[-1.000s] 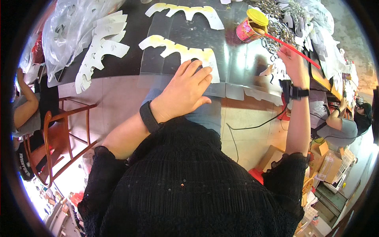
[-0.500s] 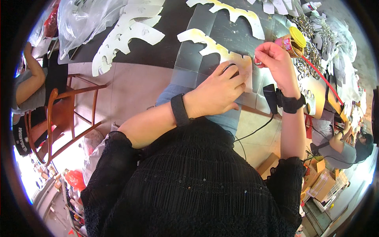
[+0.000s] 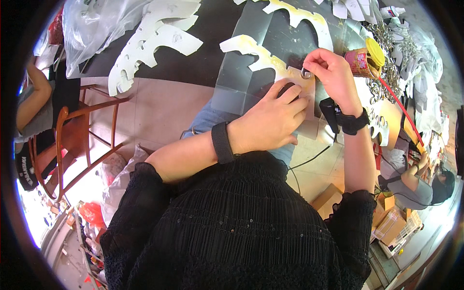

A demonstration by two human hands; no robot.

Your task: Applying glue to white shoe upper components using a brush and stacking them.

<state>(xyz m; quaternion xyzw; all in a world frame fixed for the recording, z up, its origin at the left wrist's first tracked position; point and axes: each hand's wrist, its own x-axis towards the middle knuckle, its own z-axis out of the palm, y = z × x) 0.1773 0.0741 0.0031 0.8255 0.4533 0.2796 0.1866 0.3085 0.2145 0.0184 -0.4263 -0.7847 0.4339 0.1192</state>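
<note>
Your left hand (image 3: 270, 121) lies flat, fingers spread, pressing a yellow-edged cardboard cutout (image 3: 270, 60) at the near edge of the dark table (image 3: 203, 67). Just beyond, your right hand (image 3: 328, 72) pinches a small metal ring (image 3: 306, 73) against the cutout. Farther right stands a paper cup (image 3: 360, 60), with a heap of metal rings (image 3: 386, 48) behind it.

Open dark tabletop (image 3: 193, 63) is left beside the left hand (image 3: 268, 121); passage rightward is blocked by a cup (image 3: 360, 60) and piled metal rings (image 3: 394, 53)
</note>
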